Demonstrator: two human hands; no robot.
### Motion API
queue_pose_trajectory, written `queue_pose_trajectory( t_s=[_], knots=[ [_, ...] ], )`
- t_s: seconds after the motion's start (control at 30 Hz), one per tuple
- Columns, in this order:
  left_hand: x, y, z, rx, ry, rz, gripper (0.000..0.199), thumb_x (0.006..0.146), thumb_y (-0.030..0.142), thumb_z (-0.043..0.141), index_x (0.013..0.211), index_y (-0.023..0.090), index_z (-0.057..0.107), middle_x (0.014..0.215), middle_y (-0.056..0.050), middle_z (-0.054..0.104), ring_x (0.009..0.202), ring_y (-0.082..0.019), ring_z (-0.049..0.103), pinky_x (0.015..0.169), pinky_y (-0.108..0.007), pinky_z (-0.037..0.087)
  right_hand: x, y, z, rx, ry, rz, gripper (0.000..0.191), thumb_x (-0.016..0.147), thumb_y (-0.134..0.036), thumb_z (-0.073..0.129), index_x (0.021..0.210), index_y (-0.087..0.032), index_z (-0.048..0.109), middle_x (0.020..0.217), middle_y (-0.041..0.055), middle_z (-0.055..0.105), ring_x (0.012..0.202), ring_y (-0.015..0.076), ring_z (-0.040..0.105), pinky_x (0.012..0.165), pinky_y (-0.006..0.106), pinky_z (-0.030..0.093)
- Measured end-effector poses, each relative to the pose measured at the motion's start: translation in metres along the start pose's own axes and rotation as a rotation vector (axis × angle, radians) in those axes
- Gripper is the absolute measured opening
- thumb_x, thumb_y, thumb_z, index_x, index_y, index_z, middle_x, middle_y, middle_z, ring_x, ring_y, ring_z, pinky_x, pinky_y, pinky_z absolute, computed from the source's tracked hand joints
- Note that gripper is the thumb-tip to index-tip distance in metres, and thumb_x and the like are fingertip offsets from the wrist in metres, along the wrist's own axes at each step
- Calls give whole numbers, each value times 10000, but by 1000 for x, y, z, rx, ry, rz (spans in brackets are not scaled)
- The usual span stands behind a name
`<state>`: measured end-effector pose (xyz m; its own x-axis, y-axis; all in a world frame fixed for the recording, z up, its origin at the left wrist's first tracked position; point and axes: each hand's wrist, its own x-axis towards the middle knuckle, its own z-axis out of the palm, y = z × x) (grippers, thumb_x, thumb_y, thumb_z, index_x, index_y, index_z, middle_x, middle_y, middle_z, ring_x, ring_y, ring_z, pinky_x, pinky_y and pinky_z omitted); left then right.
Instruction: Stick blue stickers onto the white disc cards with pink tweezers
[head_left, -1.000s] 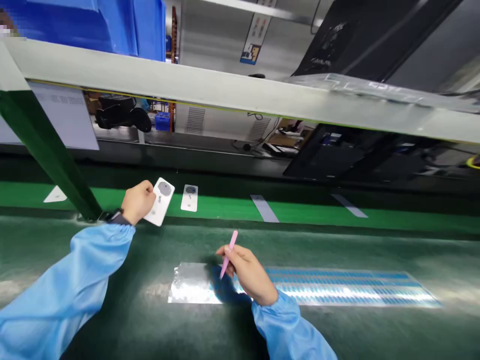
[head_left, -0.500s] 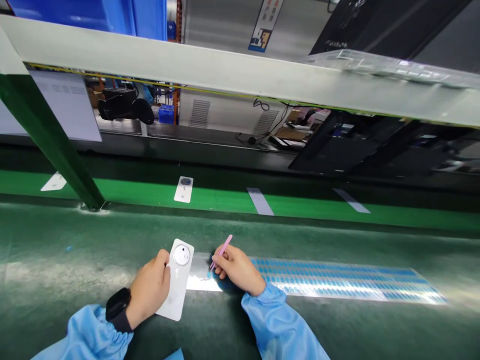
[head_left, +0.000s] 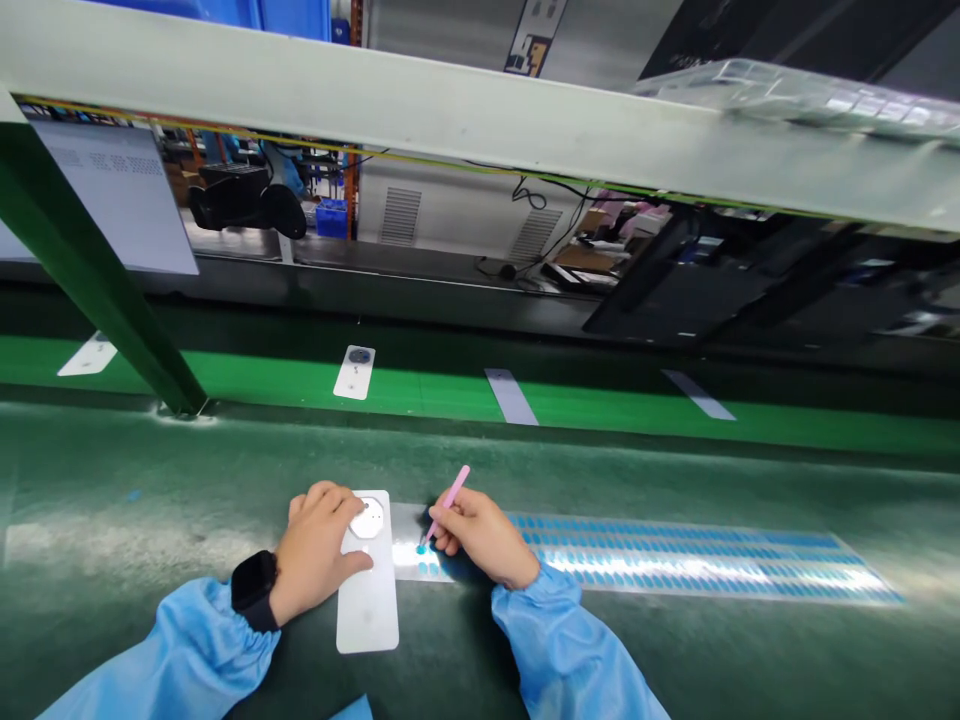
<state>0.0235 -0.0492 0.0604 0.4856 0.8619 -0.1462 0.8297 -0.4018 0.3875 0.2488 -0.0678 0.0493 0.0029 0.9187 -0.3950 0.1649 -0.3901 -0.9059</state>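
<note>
A white phone back panel (head_left: 367,610) with a round camera area lies on the green bench, its long side pointing towards me. My left hand (head_left: 319,545) rests over its upper left side, thumb and fingers spread apart, fingertips touching by the camera circle. Pink tweezers (head_left: 451,498) are pinched in my right hand (head_left: 480,535), just right of the panel. Their tip meets a small blue sticker (head_left: 421,549) on a clear sticker sheet (head_left: 750,570). Rows of blue stickers cover the sheet to the right; my right hand hides part of it.
Beyond the bench edge runs a green conveyor belt (head_left: 427,390) with a white panel (head_left: 355,372) and several other flat pieces on it. A green post (head_left: 112,280) rises at left, and a white beam (head_left: 450,100) crosses above. A blue scrap (head_left: 352,710) lies at the near edge.
My left hand has gone from gripping the panel's side to lying spread on it. The panel has straightened and sits slightly lower. The tweezers stay over the sheet; belt pieces appear shifted slightly left.
</note>
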Motion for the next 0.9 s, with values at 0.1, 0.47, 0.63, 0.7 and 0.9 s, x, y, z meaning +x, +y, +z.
queue_pose_trajectory(
  t_s=[0.1, 0.47, 0.63, 0.7, 0.9],
  knots=[
    [3, -7, 9, -63, -14, 48, 436, 620, 284, 806, 1011, 265, 613, 1219, -19, 593, 1255, -315, 371, 976, -470, 286, -4, -7, 1, 69, -1, -8, 376, 601, -522, 663, 650, -177, 520, 492, -20, 597, 427, 96, 544, 422, 212, 422],
    [-1, -17, 24, -130, 29, 163, 573, 589, 397, 838, 1107, 316, 607, 1274, -18, 579, 1325, -375, 289, 1007, -555, 237, 18, -17, 44, 18, 16, -15, 303, 670, -468, 614, 675, -184, 511, 499, -39, 576, 428, 98, 552, 407, 206, 422],
    [0, -18, 27, -144, 62, 179, 539, 585, 403, 840, 1069, 307, 621, 1263, -18, 587, 1328, -372, 299, 1010, -553, 237, 20, -12, 42, 1, 14, 16, 254, 698, -414, 610, 671, -183, 508, 490, -39, 575, 415, 96, 543, 407, 208, 429],
    [0, -19, 26, -149, 56, 178, 526, 593, 404, 836, 1064, 311, 621, 1262, -12, 588, 1327, -374, 302, 1010, -560, 228, 20, -13, 42, -1, 11, 24, 228, 711, -388, 599, 672, -181, 511, 482, -41, 573, 409, 92, 537, 406, 205, 428],
    [0, -18, 24, -151, 43, 184, 525, 600, 397, 832, 1071, 316, 617, 1263, -7, 587, 1325, -376, 305, 1005, -559, 225, 20, -15, 43, 5, 16, 35, 190, 731, -345, 582, 680, -176, 512, 485, -44, 574, 406, 83, 530, 401, 195, 427]
  ],
)
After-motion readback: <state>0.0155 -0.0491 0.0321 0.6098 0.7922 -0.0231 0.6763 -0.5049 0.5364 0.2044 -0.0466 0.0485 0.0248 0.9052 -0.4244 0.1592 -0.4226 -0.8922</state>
